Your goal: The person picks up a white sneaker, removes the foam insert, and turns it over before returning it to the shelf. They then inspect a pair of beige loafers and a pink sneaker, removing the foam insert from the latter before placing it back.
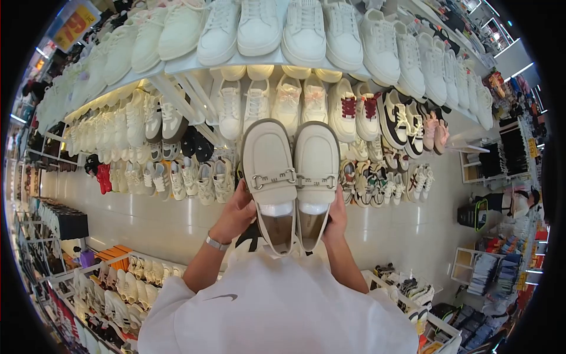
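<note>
A pair of beige loafers with metal buckles is held up side by side in front of my chest, toes pointing away from me. My left hand (237, 210) grips the outer side of the left loafer (268, 159), its thumb against the shoe. On the other side, my right hand (337, 218) holds the right loafer (317, 162) by its outer edge. White stuffing shows inside both shoes. The fingers beneath the soles are hidden.
Ahead, an upper shelf (247, 61) bears rows of white shoes, with more shoes on lower levels. Behind me on both sides stand shoe racks. A black basket (471, 216) and clothing racks are at the right. A price sign (76, 25) hangs upper left.
</note>
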Tool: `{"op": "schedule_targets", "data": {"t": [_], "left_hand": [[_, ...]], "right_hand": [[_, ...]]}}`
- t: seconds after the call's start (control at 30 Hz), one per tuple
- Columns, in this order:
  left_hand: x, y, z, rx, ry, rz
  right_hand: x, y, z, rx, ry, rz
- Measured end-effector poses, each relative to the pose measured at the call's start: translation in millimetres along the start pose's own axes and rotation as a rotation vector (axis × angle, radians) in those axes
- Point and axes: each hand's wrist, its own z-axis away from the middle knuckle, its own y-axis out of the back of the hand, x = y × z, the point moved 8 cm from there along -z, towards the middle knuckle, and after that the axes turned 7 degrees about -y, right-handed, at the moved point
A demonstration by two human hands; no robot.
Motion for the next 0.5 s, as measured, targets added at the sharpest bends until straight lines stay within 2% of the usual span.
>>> {"op": "schedule_targets", "data": {"t": [0.03, 0.17, 0.27, 0.3, 0.37, 0.43, 0.5], "left_hand": [[5, -11, 1, 0.023, -0.064, 0.019], [14, -30, 8, 0.221, -0.126, -0.106], [45, -54, 4, 0.172, -0.306, -0.228], [48, -56, 4, 0.152, -0.253, -0.205], [63, -59, 6, 0.07, -0.368, -0.367], [85, -59, 0, -0.047, -0.445, -0.612], [111, -74, -13, -0.079, -0.254, -0.706]], "right_hand": [[-12, -7, -2, -0.09, 0.038, -0.004], [-44, -21, -4, -0.062, 0.283, 0.219], [-66, -41, -7, -0.115, 0.491, 0.301], [-69, -51, -9, -0.17, 0.495, 0.28], [-78, -75, -8, -0.271, 0.496, 0.244], [-92, -100, -11, -0.349, 0.526, 0.35], [-102, -123, -16, -0.422, 0.48, 0.409]]}}
